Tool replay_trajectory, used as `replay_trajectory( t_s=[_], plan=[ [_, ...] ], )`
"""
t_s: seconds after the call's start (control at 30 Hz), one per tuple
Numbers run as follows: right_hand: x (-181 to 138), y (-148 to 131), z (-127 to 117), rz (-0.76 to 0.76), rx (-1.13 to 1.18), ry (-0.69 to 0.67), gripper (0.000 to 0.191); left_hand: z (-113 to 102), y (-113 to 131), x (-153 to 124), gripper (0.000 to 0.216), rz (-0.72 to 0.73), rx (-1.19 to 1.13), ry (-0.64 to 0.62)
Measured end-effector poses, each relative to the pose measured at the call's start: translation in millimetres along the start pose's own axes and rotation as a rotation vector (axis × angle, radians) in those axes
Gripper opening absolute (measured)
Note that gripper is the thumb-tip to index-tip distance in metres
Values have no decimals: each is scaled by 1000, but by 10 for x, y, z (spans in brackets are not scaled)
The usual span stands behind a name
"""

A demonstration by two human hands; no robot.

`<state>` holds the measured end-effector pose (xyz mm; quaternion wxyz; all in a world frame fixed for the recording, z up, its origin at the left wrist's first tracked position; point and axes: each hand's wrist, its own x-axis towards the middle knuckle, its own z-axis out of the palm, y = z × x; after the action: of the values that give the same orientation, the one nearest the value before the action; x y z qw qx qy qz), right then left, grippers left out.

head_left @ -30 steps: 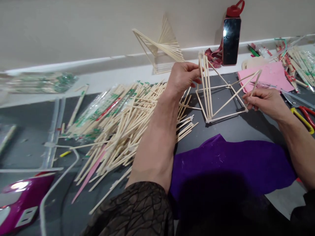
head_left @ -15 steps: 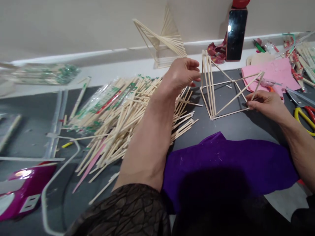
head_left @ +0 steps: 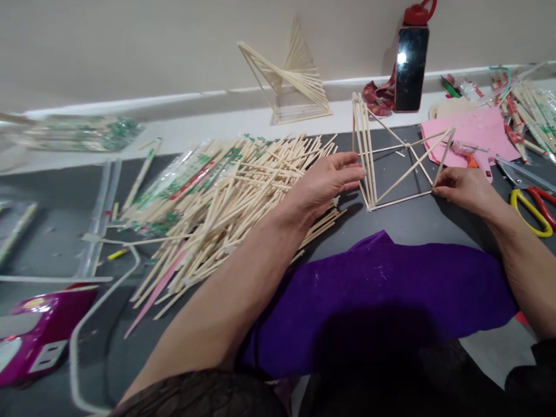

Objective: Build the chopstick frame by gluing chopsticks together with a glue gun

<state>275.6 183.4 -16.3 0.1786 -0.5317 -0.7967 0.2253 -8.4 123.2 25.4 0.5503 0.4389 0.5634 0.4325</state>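
A frame of pale wooden chopsticks [head_left: 402, 201] stands on the grey tabletop, with several sticks leaning close together up its left side. My left hand [head_left: 332, 176] is at that left side, fingers stretched out and holding nothing; whether the fingertips touch the sticks I cannot tell. At the frame's front right corner, my right hand [head_left: 463, 186] pinches the joint where a slanted stick meets the base. Left of the frame, a large heap of loose chopsticks [head_left: 243, 197] lies partly behind my left forearm.
Against the wall stand a finished-looking stick sculpture [head_left: 304, 78] and a phone [head_left: 410, 68] before a red-capped bottle [head_left: 419, 13]. Pink paper [head_left: 486, 130], scissors [head_left: 530, 205] and wrapped chopsticks [head_left: 530, 110] lie right. Purple cloth [head_left: 391, 278] covers the near edge. A magenta device [head_left: 47, 330] sits left.
My left hand has come down and nearer to me, from the top of the leaning sticks to their lower part. My right hand still pinches the same corner.
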Motion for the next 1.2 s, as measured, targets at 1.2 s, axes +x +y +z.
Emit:
replay_trajectory(
  t_s=[1.2],
  plan=[
    [8,18,-88,170,160,-80,6,753,-237,-764,33,514,1145,-394]
  ],
)
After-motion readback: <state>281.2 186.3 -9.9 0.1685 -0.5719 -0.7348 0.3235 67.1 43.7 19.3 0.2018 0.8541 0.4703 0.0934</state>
